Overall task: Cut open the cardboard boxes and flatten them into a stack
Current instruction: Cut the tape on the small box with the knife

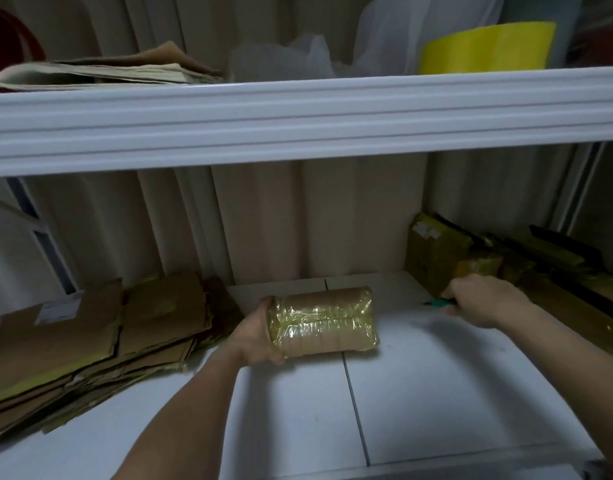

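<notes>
Your left hand (255, 336) grips the end of a tape-wrapped cardboard box (322, 322) at the frame's center, above the white shelf (419, 393). Your right hand (485, 299), center right, curls around a green-handled cutter (440, 302). Flattened cardboard (90, 337) is stacked at lower left; more boxes (436, 254) sit at right. A yellow roll (488, 50) rests on the upper shelf, upper right.

Tape-wrapped box (322, 323) beside flattened cardboard stack (90, 341).

Brown box (321, 323) under glossy yellowish tape; brown flattened cardboard stack (90, 341); white shelf (419, 393); green-handled cutter (440, 302).
</notes>
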